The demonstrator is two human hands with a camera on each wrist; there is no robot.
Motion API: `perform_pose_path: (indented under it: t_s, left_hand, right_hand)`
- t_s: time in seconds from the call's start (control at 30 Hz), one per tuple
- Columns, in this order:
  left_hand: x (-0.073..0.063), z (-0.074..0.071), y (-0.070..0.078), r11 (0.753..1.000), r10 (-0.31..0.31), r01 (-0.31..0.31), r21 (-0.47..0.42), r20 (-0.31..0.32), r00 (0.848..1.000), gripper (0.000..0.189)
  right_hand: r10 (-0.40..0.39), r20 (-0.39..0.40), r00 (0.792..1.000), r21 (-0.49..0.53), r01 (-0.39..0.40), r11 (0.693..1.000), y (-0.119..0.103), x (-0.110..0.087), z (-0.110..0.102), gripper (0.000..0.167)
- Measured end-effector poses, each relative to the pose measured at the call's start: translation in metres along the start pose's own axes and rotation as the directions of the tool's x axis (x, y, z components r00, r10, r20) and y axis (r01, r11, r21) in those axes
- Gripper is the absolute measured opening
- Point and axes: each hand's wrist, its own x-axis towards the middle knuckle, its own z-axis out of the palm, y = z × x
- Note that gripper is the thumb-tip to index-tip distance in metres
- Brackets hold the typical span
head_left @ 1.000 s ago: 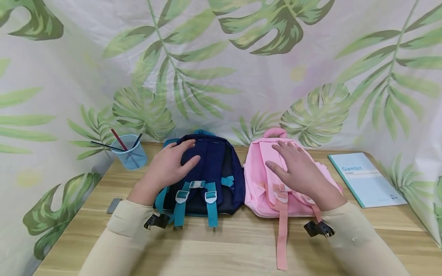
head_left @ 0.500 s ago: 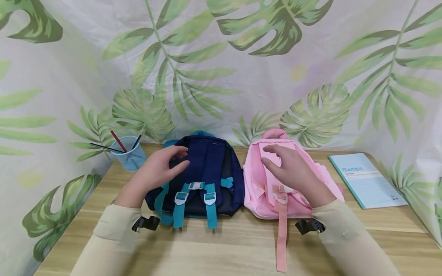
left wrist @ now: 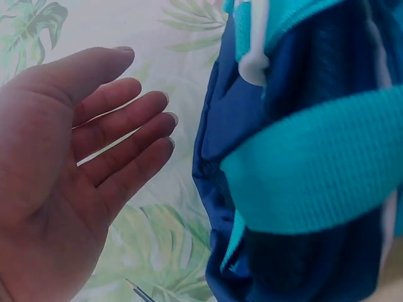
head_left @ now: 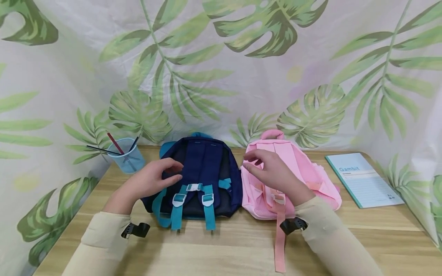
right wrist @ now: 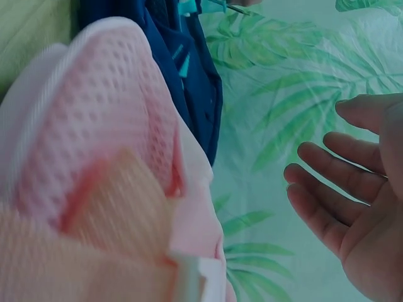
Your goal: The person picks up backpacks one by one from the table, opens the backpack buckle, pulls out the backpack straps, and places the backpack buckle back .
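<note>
In head view, navy bag (head_left: pixel 203 159) and pink bag (head_left: pixel 307 168) are side by side on worktop (head_left: pixel 224 249), tops pointing away, long axes front to back. In left wrist view, left hand (left wrist: pixel 56 182) is wide, apart from navy bag. In right wrist view, right hand (right wrist: pixel 371 233) likewise, apart from pink bag.

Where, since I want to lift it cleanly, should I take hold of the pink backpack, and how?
Probably by the handle, coming from above: it arches up at the far end of the pink backpack, apart from the loose strap trailing off the near end. The right hand is nearer.
</note>
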Motion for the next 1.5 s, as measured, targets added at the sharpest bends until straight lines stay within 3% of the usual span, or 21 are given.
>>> perform_pose_path:
  t_s: [0.33, 0.63, 0.87, 1.17, 1.5]
  left_hand:
    - [-0.010, 0.002, -0.012, 1.000, -0.020, 0.020, -0.007, 0.008, 1.000, 0.031]
    - [0.000, 0.017, -0.022, 0.998, 0.012, -0.009, -0.060, 0.053, 0.998, 0.031]
    - [0.004, 0.024, -0.026, 0.997, 0.033, -0.026, -0.076, 0.089, 0.995, 0.026]
    - [0.009, 0.031, -0.028, 0.997, 0.017, -0.006, -0.081, 0.139, 0.990, 0.023]
    - [0.016, 0.037, -0.026, 0.999, -0.009, 0.016, -0.029, 0.206, 0.978, 0.021]
  right_hand:
    - [-0.023, 0.034, 0.999, 0.021, 0.022, 1.000, -0.008, 0.014, 0.026, 0.031]
    - [0.020, 0.102, 0.995, 0.044, -0.025, 0.999, -0.012, 0.021, 0.047, 0.028]
    - [0.000, 0.171, 0.985, 0.038, -0.007, 0.999, -0.018, 0.031, 0.076, 0.032]
    - [0.011, 0.222, 0.975, 0.008, -0.013, 1.000, -0.024, 0.040, 0.103, 0.031]
    - [-0.032, 0.276, 0.961, -0.031, 0.042, 0.999, -0.031, 0.048, 0.121, 0.031]
